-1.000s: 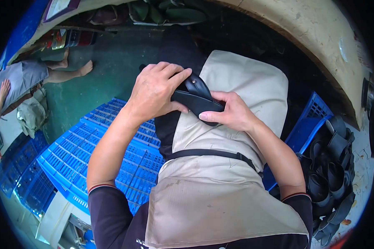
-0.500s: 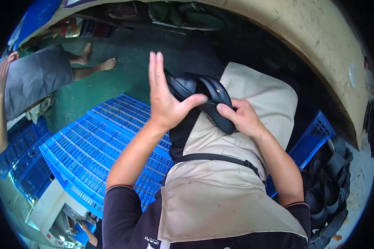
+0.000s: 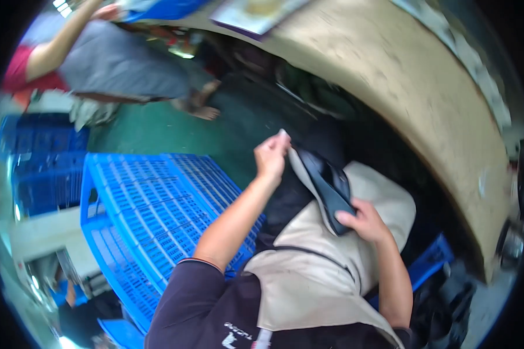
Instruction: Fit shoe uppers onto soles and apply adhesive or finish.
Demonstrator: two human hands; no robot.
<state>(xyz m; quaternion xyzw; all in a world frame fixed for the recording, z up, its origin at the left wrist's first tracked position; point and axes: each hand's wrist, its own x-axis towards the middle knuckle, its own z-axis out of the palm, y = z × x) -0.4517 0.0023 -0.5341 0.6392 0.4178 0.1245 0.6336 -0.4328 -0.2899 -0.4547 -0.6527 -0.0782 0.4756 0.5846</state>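
A black strapped sandal (image 3: pixel 332 189) with a pale sole edge lies tilted above my lap. My right hand (image 3: pixel 365 221) grips one end of it, thumb on top of the footbed and fingers underneath. Beside the sandal's far end is my left hand (image 3: pixel 271 156), its fingers curled together. A small pale spot shows at its fingertips, but blur hides whether that is a held piece or a fingertip. Under the sandal spreads my beige apron (image 3: pixel 384 189), tied with a dark strap at the waist.
Blue plastic crates (image 3: pixel 157 203) stand close on my left. A beige worktable (image 3: pixel 355 64) curves along the front and right. Black shoe parts (image 3: pixel 448 305) are heaped at lower right, near another blue crate (image 3: pixel 431 259). Another person in a grey apron (image 3: pixel 122 64) is at far left.
My left hand, spread flat beside the sandal before, has curled its fingers together. The sandal has tilted, showing its pale sole edge, while my right hand keeps its grip. The view has swung round.
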